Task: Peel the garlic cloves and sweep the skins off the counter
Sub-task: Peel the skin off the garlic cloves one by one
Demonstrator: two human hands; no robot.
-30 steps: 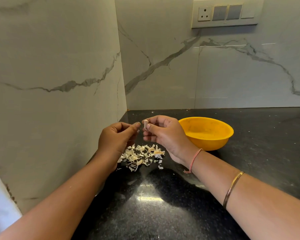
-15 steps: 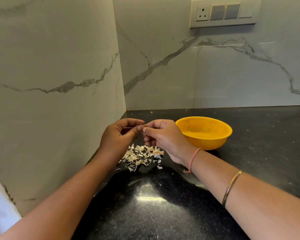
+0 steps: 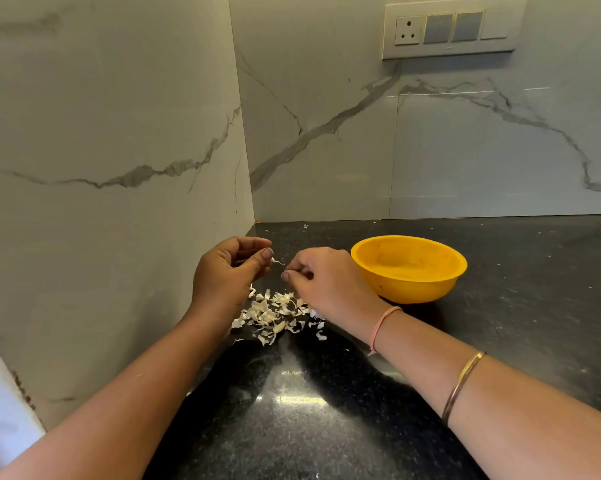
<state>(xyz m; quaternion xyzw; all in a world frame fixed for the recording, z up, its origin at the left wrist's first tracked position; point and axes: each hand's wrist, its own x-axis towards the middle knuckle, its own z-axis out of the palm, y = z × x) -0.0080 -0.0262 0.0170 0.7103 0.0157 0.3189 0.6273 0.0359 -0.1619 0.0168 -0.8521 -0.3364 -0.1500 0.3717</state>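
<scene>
My left hand [image 3: 229,271] hovers above the black counter [image 3: 330,420] and pinches a thin white strip of garlic skin [image 3: 277,261] between thumb and forefinger. A little to the right, my right hand [image 3: 326,282] has its fingers curled with the thumb tip pressed to them. The garlic clove it held a moment ago is hidden inside them. The hands are a small gap apart. Below them a pile of pale garlic skins [image 3: 274,315] lies on the counter by the left wall.
A yellow plastic bowl [image 3: 409,287] stands just right of my right hand; I see no contents in it. Marble walls close the corner on the left and behind. A switch and socket panel [image 3: 451,29] is high on the back wall. Tiny skin flecks dot the counter.
The hands met at the fingertips half a second ago and have now pulled apart. The left came away with a strip of skin, and the clove seen in the right hand is out of sight.
</scene>
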